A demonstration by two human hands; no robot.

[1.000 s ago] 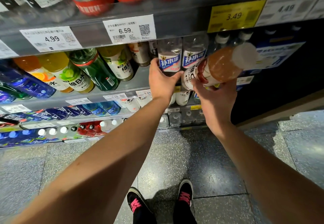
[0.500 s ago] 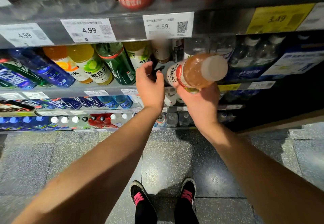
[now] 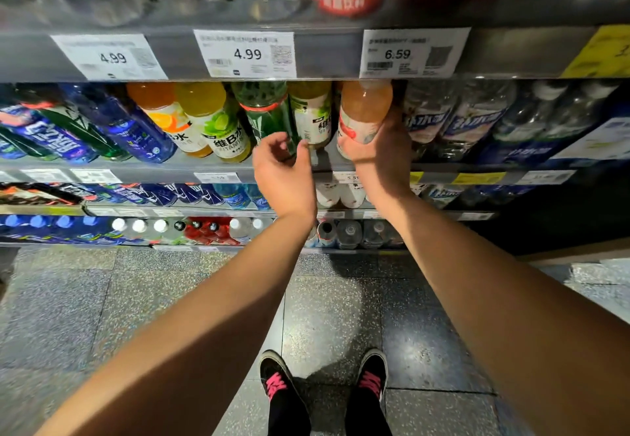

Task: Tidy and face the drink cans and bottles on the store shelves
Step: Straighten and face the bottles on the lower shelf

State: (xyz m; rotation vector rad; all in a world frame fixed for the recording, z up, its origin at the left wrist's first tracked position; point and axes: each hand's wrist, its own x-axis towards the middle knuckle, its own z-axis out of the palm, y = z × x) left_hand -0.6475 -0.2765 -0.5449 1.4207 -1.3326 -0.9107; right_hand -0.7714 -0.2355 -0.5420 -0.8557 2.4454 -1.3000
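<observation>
The right hand [image 3: 378, 152] holds a peach-orange bottle [image 3: 363, 113] near its bottom, fingers wrapped around it. The bottle stands on the middle shelf [image 3: 221, 169], just under the 6.59 price tag [image 3: 414, 53]. On one side of it is a yellow-green bottle [image 3: 312, 115] and on the other a row of clear bottles with blue labels [image 3: 453, 118].

The left hand [image 3: 283, 169] holds nothing — its fingers are loosely curled, right in front of a dark green bottle [image 3: 267, 111]. I cannot tell if it touches the bottle.

Farther left stand a yellow bottle [image 3: 214, 118] and an orange one [image 3: 160, 108]. Down below are black shoes with pink laces [image 3: 278, 382] on the grey floor [image 3: 136, 299].
</observation>
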